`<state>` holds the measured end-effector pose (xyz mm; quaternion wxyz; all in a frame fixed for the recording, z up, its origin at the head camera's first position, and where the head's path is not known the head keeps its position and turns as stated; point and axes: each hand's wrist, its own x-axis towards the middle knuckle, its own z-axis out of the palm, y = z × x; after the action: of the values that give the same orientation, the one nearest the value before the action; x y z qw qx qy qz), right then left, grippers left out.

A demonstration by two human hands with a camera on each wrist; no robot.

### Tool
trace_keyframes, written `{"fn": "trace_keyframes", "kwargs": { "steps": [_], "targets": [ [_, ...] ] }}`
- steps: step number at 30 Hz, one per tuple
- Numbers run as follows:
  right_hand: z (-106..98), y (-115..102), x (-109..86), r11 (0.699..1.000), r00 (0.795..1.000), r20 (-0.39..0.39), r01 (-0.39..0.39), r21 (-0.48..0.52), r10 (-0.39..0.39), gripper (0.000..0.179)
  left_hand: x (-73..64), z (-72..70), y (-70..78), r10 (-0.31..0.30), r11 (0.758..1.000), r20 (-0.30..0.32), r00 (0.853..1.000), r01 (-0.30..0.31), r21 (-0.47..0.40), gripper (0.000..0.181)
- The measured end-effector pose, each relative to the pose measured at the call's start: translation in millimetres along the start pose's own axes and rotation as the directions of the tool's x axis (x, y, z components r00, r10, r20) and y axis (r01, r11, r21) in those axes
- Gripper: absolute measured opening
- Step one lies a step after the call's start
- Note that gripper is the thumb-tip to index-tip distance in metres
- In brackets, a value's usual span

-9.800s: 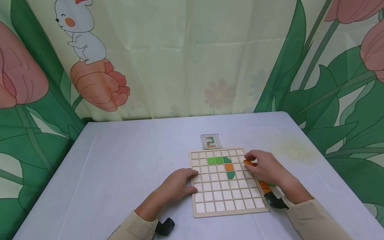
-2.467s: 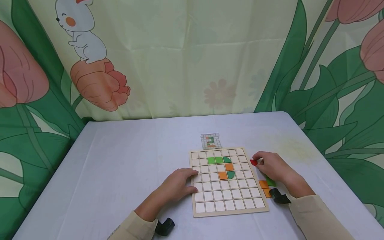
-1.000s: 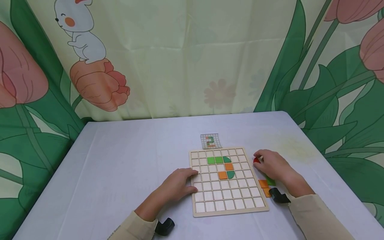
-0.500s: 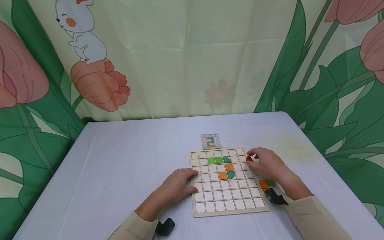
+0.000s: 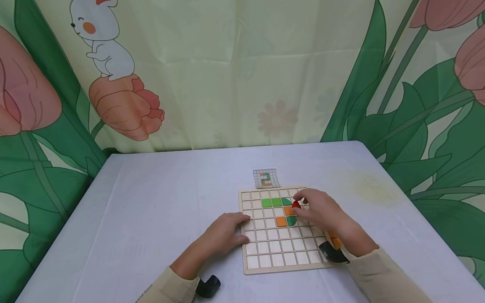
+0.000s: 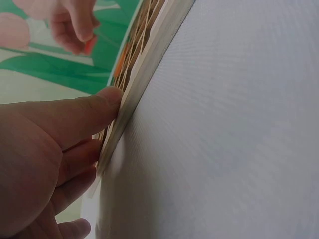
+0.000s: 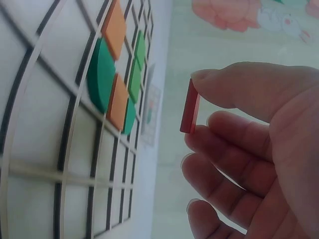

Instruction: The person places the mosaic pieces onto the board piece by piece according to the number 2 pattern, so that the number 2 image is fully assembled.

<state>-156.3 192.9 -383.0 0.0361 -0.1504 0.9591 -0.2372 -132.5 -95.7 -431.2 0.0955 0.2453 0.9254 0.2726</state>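
A wooden grid board lies on the table, with two light green square tiles, two orange square tiles and two dark green rounded tiles in its cells. Above its upper right part, my right hand pinches a small red tile between thumb and index finger, held on edge in the right wrist view. My left hand touches the board's left edge, thumb and index finger spread apart along it. In the left wrist view the thumb rests against the wooden rim.
A small card printed with a coloured grid pattern lies just behind the board. Loose orange tiles sit by the right edge, partly covered by my right arm. A printed curtain hangs behind the white-covered table.
An orange tile has been added left of the lower dark green one. My right hand then picked a red tile, and has moved left with it over the board. My left hand stays put.
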Motion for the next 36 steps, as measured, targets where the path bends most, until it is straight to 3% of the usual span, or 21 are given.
{"fn": "trace_keyframes", "kwargs": {
  "steps": [9, 18, 36],
  "targets": [
    [11, -17, 6.6, 0.996, 0.996, 0.027, 0.089, 0.023, -0.09, 0.025, -0.3, -0.7, 0.2, 0.004, 1.0, 0.002, 1.0, -0.004, 0.006, 0.055],
    [22, -34, 10.9, 0.998, 0.997, 0.046, 0.066, 0.015, -0.067, 0.023, 0.5, -0.5, -0.1, 0.002, 1.0, 0.007, 1.0, -0.002, 0.0, 0.055],
    [37, -44, 13.3, 0.999, 0.997, 0.073, 0.024, 0.044, -0.027, 0.016, 1.5, 0.3, -0.2, -0.017, 1.0, 0.013, 1.0, 0.017, -0.013, 0.056]
  ]
}}
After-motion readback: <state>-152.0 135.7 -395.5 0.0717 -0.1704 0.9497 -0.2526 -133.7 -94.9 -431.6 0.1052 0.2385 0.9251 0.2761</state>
